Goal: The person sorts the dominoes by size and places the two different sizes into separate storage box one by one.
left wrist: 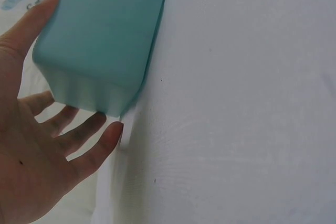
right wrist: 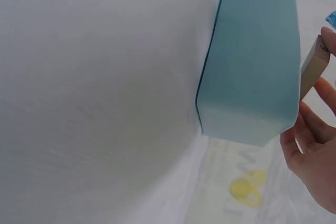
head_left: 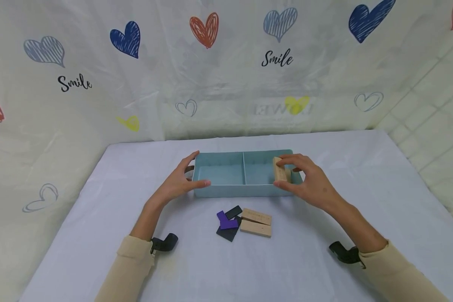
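A light blue two-compartment box (head_left: 230, 191) sits on the white-covered table. My left hand (head_left: 176, 180) holds its left end, thumb over the front rim and fingers around the end wall; the left wrist view shows the fingers (left wrist: 88, 133) spread against that wall. At the right compartment, my right hand (head_left: 314, 183) pinches a pale wooden block (head_left: 279, 169) between thumb and fingers, standing on edge. More pale wood shows just behind it, partly hidden by the hand. The right wrist view catches the block (right wrist: 315, 66) above the box's rim.
In front of the box lie two wooden blocks (head_left: 256, 228) side by side. Left of them, a purple piece (head_left: 228, 224) overlaps a black flat piece (head_left: 226, 233), with a small black rectangle (head_left: 233, 212) beside it. A heart-printed sheet (head_left: 226, 84) hangs behind the table.
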Demonstrator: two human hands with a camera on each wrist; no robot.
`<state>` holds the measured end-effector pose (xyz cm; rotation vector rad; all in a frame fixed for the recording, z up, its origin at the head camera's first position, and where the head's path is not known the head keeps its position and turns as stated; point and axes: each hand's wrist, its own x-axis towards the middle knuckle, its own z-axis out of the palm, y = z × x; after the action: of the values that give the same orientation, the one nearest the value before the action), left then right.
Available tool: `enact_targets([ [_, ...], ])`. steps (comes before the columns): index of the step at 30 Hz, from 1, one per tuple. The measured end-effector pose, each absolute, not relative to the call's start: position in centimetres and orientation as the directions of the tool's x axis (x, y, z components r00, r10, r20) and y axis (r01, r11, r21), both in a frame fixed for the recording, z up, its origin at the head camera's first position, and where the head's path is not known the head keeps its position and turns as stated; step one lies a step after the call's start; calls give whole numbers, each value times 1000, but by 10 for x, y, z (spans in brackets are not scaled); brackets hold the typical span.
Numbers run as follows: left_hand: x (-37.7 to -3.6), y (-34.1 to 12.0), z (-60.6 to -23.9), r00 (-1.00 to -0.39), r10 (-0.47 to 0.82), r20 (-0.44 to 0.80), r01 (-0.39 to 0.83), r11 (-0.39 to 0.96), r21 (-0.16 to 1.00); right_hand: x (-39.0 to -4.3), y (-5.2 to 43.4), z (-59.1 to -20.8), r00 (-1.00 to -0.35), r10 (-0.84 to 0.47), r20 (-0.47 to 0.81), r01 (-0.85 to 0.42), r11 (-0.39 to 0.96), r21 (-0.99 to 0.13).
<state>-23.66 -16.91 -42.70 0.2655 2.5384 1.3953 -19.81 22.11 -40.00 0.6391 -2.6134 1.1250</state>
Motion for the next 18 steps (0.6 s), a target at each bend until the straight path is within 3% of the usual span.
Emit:
enact_targets([
  [18,-234,-168,-425,-957,268,-112,50,531,846,-203,228,-395,-897,-263,356,-438,641,-630],
])
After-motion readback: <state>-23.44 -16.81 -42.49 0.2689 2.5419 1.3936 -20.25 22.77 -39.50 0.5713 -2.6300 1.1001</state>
